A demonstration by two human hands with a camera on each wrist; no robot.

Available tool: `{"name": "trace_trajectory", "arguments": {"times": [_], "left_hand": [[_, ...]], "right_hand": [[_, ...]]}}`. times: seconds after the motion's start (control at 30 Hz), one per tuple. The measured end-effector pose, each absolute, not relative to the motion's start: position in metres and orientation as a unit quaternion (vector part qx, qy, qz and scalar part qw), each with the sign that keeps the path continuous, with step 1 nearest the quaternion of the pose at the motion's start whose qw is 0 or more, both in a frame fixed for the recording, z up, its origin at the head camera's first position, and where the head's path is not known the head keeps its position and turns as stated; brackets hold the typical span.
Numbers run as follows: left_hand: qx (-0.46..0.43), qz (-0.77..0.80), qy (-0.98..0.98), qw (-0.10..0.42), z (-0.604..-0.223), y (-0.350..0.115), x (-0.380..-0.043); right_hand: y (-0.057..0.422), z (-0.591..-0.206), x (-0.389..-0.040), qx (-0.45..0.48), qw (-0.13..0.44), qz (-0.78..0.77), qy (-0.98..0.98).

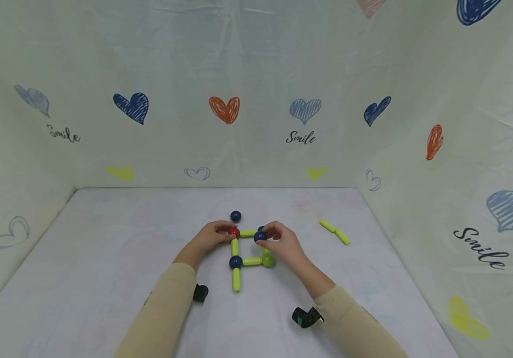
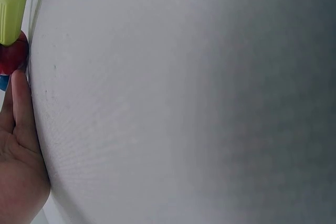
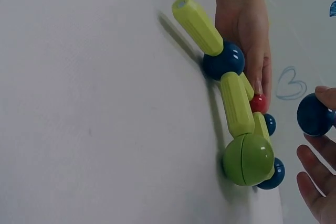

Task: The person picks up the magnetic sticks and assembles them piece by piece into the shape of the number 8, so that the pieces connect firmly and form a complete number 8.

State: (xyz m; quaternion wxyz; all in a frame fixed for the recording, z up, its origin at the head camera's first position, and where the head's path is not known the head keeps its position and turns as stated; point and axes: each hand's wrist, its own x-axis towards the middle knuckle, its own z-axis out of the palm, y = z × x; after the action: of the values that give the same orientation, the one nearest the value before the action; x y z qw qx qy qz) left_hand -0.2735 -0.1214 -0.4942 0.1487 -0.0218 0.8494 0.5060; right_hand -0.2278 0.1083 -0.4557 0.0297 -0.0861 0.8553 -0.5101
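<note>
The blue ball (image 1: 260, 237) is pinched in the right grip (image 1: 285, 244), leftward of which lies the frame (image 1: 252, 261), its red ball (image 1: 235, 232) held by the left grip (image 1: 208, 236).

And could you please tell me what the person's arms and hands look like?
The left sleeve and right sleeve are long and beige, ending short of the hands. The left hand and right hand wear no gloves. A small black gadget shows beside the left sleeve; a second gadget, with a green patch, shows beside the right.

Right hand (image 3: 324, 174) partly outside right-wrist view
</note>
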Motion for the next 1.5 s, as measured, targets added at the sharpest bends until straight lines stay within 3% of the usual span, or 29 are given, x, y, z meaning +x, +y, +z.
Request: {"name": "trace_trajectory", "arguments": {"times": [0.43, 1.5], "left_hand": [[-0.017, 0.502, 0.852, 0.149, -0.494, -0.122, -0.275], [-0.012, 0.518, 0.843, 0.147, -0.493, -0.124, -0.273]], "right_hand": [[0.103, -0.460, -0.208, -0.092, 0.086, -0.504, 0.854], [0.096, -0.467, -0.163, -0.188, 0.153, -0.506, 0.828]]}}
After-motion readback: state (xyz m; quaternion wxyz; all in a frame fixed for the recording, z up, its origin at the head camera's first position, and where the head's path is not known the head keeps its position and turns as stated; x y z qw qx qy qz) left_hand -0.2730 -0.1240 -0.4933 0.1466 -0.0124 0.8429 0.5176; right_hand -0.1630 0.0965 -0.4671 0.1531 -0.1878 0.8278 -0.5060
